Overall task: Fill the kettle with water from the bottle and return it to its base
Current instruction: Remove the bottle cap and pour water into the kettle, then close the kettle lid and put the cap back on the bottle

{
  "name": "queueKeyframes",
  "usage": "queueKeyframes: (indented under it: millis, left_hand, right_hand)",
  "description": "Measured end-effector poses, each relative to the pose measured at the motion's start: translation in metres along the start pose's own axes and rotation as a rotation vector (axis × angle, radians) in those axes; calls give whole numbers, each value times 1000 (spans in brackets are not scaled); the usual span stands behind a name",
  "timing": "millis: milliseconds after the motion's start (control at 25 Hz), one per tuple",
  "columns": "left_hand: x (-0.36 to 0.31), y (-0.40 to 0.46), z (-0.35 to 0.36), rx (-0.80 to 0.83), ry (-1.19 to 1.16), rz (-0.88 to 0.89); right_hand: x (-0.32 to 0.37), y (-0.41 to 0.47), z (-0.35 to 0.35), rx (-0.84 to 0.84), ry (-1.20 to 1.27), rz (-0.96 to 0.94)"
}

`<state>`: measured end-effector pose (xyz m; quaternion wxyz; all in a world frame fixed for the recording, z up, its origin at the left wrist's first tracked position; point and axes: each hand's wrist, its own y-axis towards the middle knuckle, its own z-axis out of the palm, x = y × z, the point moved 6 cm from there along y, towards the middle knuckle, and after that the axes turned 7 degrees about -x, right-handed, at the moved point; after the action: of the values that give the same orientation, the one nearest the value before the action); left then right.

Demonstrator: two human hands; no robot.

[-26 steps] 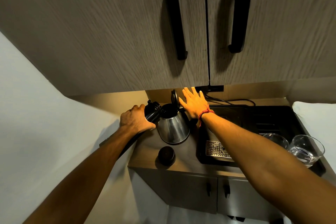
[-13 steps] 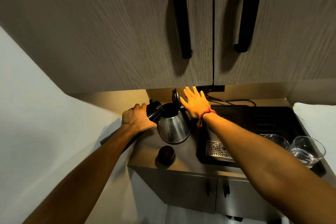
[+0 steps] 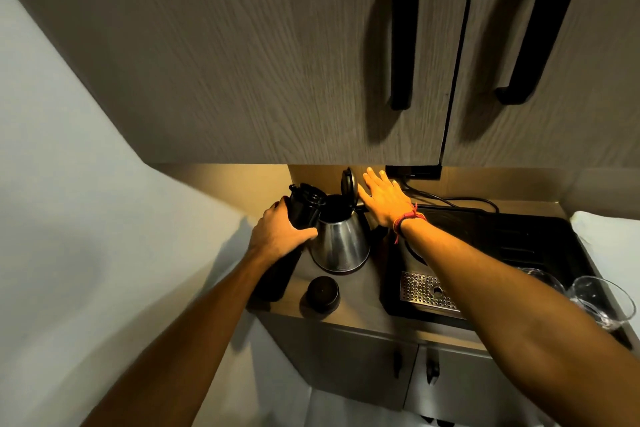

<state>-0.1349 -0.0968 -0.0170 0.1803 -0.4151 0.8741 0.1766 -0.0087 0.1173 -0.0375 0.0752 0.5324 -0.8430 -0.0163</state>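
The left hand (image 3: 277, 236) grips a black cylindrical bottle (image 3: 300, 215), tilted against the open steel kettle (image 3: 341, 243) near the counter's (image 3: 360, 302) left edge; the right hand (image 3: 384, 199), fingers spread, rests behind the kettle's raised lid (image 3: 348, 182).

- The lower body of the bottle (image 3: 304, 208) is covered by the left hand (image 3: 277, 236) and forearm; any water stream cannot be made out.
- The interior of the kettle (image 3: 341, 243) is seen only as darkness; no water level can be read.
- The kettle handle is hidden behind the right hand (image 3: 382, 198).
- The drip tray (image 3: 424, 289) is partly covered by the right forearm.
- One glass (image 3: 604, 300) is overlapped by that forearm.
- The cabinet handles (image 3: 403, 28) are cut off at the top edge.
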Motion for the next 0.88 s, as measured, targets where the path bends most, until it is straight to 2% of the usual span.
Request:
queueKeyframes:
  millis: [120, 240, 360, 480, 600, 680, 760, 840, 880]
  left_hand:
    - [26, -3, 1, -73, -205, -101]
    - [53, -9, 3, -181, -387, -187]
    - [66, -13, 7, -228, -453, -228]
    - [69, -10, 6, -185, -483, -199]
    - [68, -6, -7, -203, -550, -196]
    - [60, -6, -21, -293, -495, -156]
    - [45, -7, -37, -426, -313, -71]
    - [17, -11, -49, -529, -87, 127]
    - [-3, -13, -48, -516, -3, 271]
  right_hand:
    - [-1, 2, -2, 7, 104, 81]
    - [5, 1, -2, 33, 1, 9]
    - [10, 0, -4, 53, -5, -11]
    - [23, 5, -7, 61, 42, -23]
    - [36, 11, -7, 42, 168, 60]
    - [45, 11, -1, 55, 122, 72]
    - [47, 11, 3, 39, 87, 87]
    - [47, 11, 5, 16, 98, 87]
    - [47, 11, 6, -3, 110, 67]
